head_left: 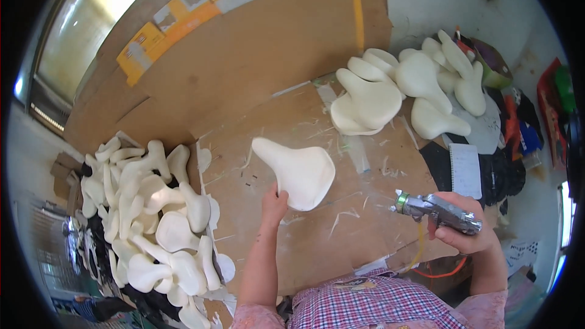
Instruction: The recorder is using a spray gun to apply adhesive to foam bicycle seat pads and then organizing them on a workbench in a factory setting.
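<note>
My left hand (275, 205) grips the edge of a cream foam bicycle saddle pad (298, 173), its narrow nose pointing to the far left. The pad is over the middle of a cardboard-covered table (347, 237). Over the table's right side, my right hand (466, 222) is wrapped round a metal spray gun (436, 210). Its green-ringed nozzle end points left, toward the pad, with a gap between them. A yellow hose and an orange hose show below the gun; where they join it is hidden.
Many similar pads (177, 231) are heaped at the left. Another stack of pads (372, 94) stands at the far right. Beside it lie a spiral notepad (465, 170) and black material (503, 173). A tall cardboard panel (244, 55) rises behind the table.
</note>
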`<state>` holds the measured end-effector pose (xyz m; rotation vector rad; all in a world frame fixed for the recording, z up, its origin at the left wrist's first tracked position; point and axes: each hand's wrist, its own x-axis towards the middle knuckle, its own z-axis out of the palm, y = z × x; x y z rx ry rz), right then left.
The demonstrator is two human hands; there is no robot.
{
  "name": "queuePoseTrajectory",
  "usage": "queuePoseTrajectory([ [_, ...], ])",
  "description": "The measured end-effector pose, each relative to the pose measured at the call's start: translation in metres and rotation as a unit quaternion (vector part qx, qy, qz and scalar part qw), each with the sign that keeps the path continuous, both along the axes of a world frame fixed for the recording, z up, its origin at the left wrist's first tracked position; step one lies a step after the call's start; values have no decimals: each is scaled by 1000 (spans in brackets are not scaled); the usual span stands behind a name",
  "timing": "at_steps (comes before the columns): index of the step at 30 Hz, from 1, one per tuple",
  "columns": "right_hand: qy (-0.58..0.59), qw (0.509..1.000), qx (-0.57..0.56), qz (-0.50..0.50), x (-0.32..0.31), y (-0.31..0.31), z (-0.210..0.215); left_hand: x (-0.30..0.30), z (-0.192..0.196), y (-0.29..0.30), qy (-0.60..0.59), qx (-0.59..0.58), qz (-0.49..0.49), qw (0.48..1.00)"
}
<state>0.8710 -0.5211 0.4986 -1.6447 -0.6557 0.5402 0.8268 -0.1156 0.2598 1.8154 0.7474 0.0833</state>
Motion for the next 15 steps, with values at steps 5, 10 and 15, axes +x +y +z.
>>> queuePoseTrajectory([
  [5, 9, 1000, 5, -2, 5, 6, -4, -40, -20, 43, -17, -39, 43, 998],
  [10, 19, 996, 19, -88, 37, 0, -31, -82, 39, 168, -430, -296, 263, 811],
  [15, 15, 960, 39, -278, 104, -13, -75, 43, 64, 120, -304, -127, 240, 913],
])
